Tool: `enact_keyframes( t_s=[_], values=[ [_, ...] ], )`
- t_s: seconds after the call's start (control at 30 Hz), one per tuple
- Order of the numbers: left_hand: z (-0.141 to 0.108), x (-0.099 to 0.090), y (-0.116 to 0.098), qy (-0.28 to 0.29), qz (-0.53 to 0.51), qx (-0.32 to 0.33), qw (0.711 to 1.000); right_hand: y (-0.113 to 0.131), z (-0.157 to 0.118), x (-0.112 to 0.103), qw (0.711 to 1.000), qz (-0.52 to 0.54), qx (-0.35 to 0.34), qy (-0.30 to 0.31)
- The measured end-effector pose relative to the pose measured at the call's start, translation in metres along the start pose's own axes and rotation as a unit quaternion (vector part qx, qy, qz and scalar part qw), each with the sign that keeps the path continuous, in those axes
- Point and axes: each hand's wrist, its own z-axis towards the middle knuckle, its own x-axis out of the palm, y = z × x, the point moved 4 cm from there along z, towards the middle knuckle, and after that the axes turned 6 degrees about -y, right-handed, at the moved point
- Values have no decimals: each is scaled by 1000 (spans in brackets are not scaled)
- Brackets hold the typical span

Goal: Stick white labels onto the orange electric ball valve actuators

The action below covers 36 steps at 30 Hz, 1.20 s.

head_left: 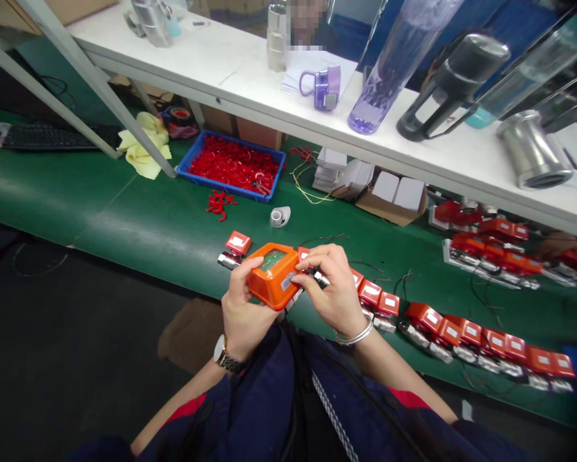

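An orange meter-like device [273,276] with a clear display window on top is held over the bench's front edge. My left hand [249,305] is wrapped round its left side and underside, thumb by the window. On the right side of the housing is a small white label [289,280]. My right hand [329,285] is closed in a pinch there, its thumb tip touching the label's edge; what lies between the fingertips I cannot make out. Left of the device lies a red-capped metal valve [235,247]. Another is partly hidden behind my right hand.
Rows of red-capped valves [471,333] with loose wires line the green bench [172,212] at right. A blue tray [185,168] holds red clips; a roll of labels [279,217] sits before it. White boxes [330,168] stand under the shelf [211,77], which carries cups and bottles.
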Motion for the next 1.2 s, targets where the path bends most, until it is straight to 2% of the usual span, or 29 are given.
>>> enact_keyframes(
  t_s=[0.17,0.27,0.4,0.57,0.63,0.77,0.83,0.97,1.2],
  values=[
    [-2,-4,0,13,32,36,999,6,0,0,998,-26,-34,51],
    [-2,-5,0,11,18,28,999,11,-3,3,995,-40,-63,68],
    [-4,-4,-2,16,-11,-14,1000,15,-10,6,995,-34,-71,57],
    [-5,-5,-1,7,29,-6,1000,13,-17,10,995,-18,-84,47],
    [-4,-7,1,-5,56,11,998,12,-19,12,997,-9,-61,36],
    [1,-10,4,-9,70,48,996,4,-22,18,994,72,78,7],
    [3,-12,4,-7,68,50,996,4,-21,20,989,100,111,6],
    [5,-14,5,5,67,29,997,5,-13,17,992,83,87,27],
    [6,-11,12,44,41,-7,998,5,-3,17,991,-13,10,134]
  ],
)
